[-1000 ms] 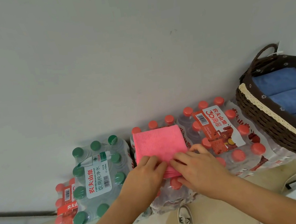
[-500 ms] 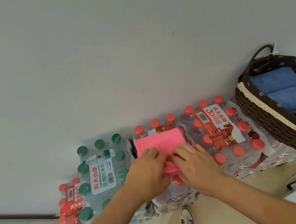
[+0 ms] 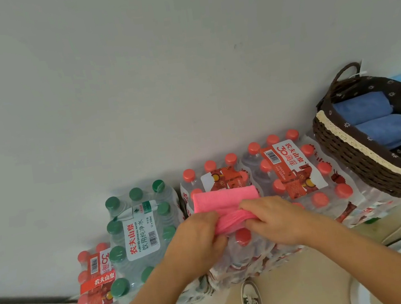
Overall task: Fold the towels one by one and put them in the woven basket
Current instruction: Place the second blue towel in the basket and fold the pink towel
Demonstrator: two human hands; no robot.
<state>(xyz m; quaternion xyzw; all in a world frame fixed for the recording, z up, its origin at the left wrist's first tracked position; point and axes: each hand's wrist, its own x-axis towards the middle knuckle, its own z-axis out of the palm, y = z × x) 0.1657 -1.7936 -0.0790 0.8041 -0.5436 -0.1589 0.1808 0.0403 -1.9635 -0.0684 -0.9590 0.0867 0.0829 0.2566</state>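
Gripping the pink towel (image 3: 223,199), left hand (image 3: 197,236), right hand (image 3: 274,218).

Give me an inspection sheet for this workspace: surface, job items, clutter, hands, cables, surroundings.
Surface: red-capped water pack, shrink-wrapped, serves as the worktop; bumpy with caps.
Job's things: pink towel lies partly folded on that pack; woven basket at the right end of the packs holds two folded blue towels.
Clutter: green-capped water pack at left, more red-capped packs beside it.
Grippers: left hand and right hand both grip the pink towel's bunched near edge.
Cables: nothing seen.
Surroundings: plain wall behind, pale floor, one shoe below.
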